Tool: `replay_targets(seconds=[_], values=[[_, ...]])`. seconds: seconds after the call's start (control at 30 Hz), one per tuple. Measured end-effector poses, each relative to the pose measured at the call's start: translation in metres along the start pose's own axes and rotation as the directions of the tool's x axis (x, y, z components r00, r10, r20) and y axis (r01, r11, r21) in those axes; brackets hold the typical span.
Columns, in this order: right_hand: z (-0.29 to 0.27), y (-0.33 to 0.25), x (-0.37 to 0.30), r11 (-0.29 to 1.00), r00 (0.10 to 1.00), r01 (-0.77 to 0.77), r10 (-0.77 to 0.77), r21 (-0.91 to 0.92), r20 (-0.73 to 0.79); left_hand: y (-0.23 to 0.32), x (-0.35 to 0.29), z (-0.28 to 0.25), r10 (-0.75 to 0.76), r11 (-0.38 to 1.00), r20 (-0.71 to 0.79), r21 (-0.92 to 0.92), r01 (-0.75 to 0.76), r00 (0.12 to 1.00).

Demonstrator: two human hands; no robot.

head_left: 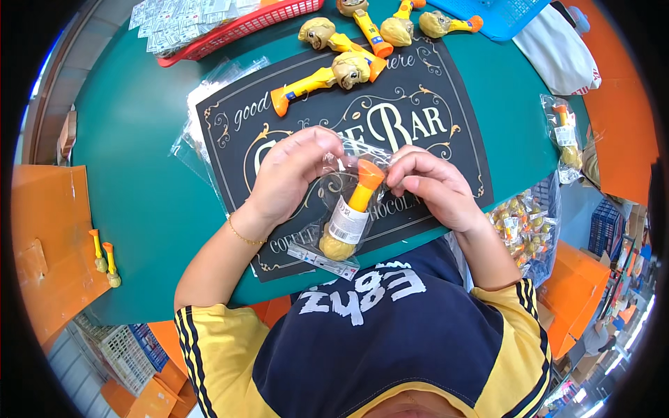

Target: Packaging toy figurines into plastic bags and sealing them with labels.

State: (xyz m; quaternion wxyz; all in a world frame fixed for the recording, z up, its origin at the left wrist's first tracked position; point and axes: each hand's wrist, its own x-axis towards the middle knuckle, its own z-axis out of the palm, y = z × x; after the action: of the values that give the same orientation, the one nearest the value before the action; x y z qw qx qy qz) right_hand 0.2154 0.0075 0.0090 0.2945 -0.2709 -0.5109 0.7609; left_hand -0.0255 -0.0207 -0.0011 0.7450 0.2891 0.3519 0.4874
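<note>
A clear plastic bag [331,188] lies over the near part of the black printed mat [230,150]. Inside it is a yellow-and-orange toy figure [363,188] with a blond head at the near end and an orange flared base at the far end. A white label [347,221] wraps its middle, and a printed paper strip [324,260] shows at the bag's near end. My left hand [296,167] pinches the bag's far left edge. With thumb and fingers together, my right hand [432,184] grips the far right edge of the same bag.
Several loose toy figures [306,85] lie at the mat's far side. A red basket [240,29] holds printed slips; a blue tray [498,17] stands far right. One bagged figure [568,139] rests at the right edge, above a large bag of packed figures [523,226].
</note>
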Motion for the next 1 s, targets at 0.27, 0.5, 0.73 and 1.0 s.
replay_targets(seconds=[0.27, 0.5, 0.73, 1.0], values=[[-0.009, -0.017, -0.006, 0.62, 0.94, -0.012, -0.261, -0.785, -0.22, 0.0, -0.003, 0.004, 0.035, 0.985, -0.003, 0.168, -0.034, 0.999], [0.021, 0.0, 0.002, 0.94, 0.997, 0.024, -0.049, -0.341, -0.064, -0.006, -0.01, 0.026, 0.141, 0.875, 0.185, 0.437, -0.21, 0.973], [-0.092, -0.046, -0.025, 0.791, 0.899, -0.228, -0.052, -0.567, -0.434, 0.05, -0.015, 0.009, 0.463, 0.73, -0.064, 0.593, -0.339, 0.884], [-0.235, -0.086, -0.136, -0.004, 0.714, -0.603, -0.447, -0.798, -0.538, 0.159, 0.055, -0.062, 0.726, -0.121, 0.183, 0.983, -0.139, 0.663]])
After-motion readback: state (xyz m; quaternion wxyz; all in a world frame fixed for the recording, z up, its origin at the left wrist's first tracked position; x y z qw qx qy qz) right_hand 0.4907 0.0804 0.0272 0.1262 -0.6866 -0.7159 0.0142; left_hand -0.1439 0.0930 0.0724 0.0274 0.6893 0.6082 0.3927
